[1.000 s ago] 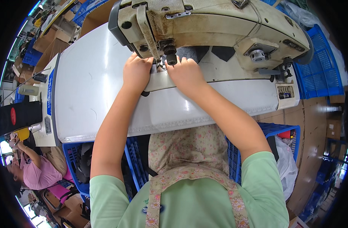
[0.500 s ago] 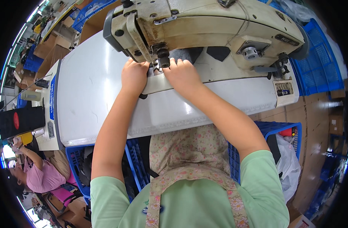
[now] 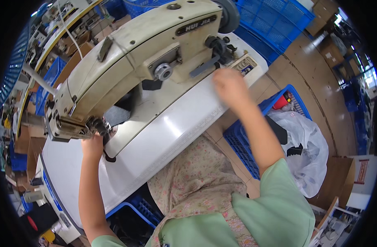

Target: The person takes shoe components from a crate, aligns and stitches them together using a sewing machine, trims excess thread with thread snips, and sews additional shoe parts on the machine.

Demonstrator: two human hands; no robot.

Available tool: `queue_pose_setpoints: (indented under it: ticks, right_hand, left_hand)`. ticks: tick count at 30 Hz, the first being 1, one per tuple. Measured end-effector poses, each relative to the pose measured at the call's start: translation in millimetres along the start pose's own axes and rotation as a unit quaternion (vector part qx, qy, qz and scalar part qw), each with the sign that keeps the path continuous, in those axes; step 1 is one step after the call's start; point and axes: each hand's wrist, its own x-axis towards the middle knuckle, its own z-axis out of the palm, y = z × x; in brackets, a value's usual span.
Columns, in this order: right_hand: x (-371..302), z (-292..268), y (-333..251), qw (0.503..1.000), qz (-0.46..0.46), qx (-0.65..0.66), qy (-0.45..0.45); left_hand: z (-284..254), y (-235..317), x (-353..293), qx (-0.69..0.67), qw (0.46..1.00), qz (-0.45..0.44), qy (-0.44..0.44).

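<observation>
One left hand [image 3: 92, 145], fingers hidden under the industrial sewing machine [image 3: 114, 70]; one blurred right hand [image 3: 229, 85], near grey lever [image 3: 203, 67]; both grips indeterminable; possible hazard: pinched fingers, should the mechanism run.

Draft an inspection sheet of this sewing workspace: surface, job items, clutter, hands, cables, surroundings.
Surface: white tabletop, glossy, reflecting light.
Job items: sewing machine; grey fabric and darker fabric piece visible under its arm.
Clutter: translucent plastic bag bulging from a blue crate.
Hands: left hand at the machine's needle end, fingertips hidden; right hand blurred near the tabletop's right end, grip unclear.
Cables: white cord or tube, upper left; ends unclear.
Surroundings: more blue crates, cardboard box, tiled floor.
</observation>
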Motion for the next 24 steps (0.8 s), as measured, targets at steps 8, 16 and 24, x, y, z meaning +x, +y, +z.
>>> queue_pose_setpoints:
  ticks: [8, 16, 24]
  right_hand:
    - [4.7, -27.3, 134.3, 0.965, 0.114, -0.084, -0.220]
    - [3.8, -43.5, 130.3, 0.976, 0.113, 0.131, -0.136]
    - [14.4, 12.6, -150.6, 0.761, 0.200, 0.486, -0.380]
  left_hand:
    - [-13.0, 5.5, 7.8, 0.013, 0.995, -0.058, -0.076]
    - [-68.6, 39.9, -8.3, 0.154, 0.892, -0.084, -0.416]
    - [-69.4, 42.0, -55.9, 0.100, 0.929, -0.185, -0.304]
